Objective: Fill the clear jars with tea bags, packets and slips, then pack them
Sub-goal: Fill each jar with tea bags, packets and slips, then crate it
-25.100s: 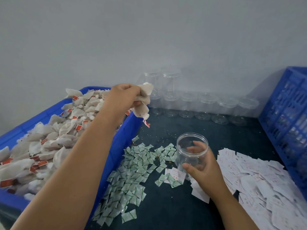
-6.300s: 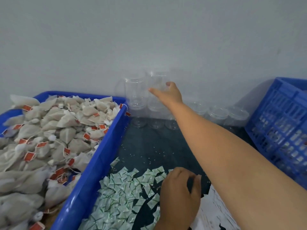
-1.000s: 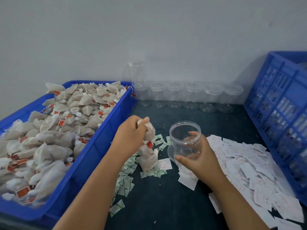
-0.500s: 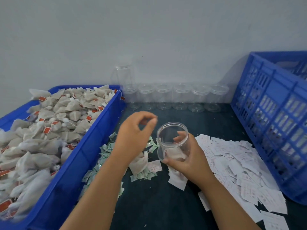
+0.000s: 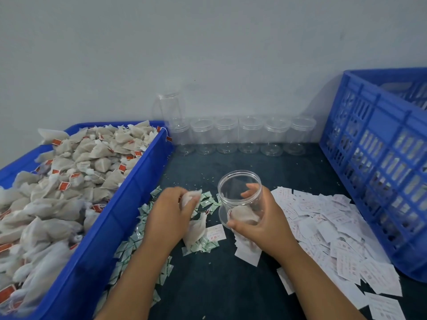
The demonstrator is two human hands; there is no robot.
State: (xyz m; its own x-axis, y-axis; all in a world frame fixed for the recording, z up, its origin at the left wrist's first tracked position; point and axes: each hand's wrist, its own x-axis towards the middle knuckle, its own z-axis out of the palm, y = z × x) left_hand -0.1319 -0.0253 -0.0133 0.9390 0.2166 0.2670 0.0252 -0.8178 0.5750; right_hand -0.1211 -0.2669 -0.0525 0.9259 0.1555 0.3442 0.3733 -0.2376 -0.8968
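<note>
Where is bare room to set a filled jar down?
Bare mat lies between the row of empty jars and the held jar, and at the front edge between the green packets and the paper slips. Packets crowd the left, slips the right up to the blue crate.

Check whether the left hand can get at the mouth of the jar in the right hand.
Probably yes. The jar stands upright and lidless beside the left hand, which pinches a tea bag; the right hand grips only its wall, leaving the mouth uncovered.
</note>
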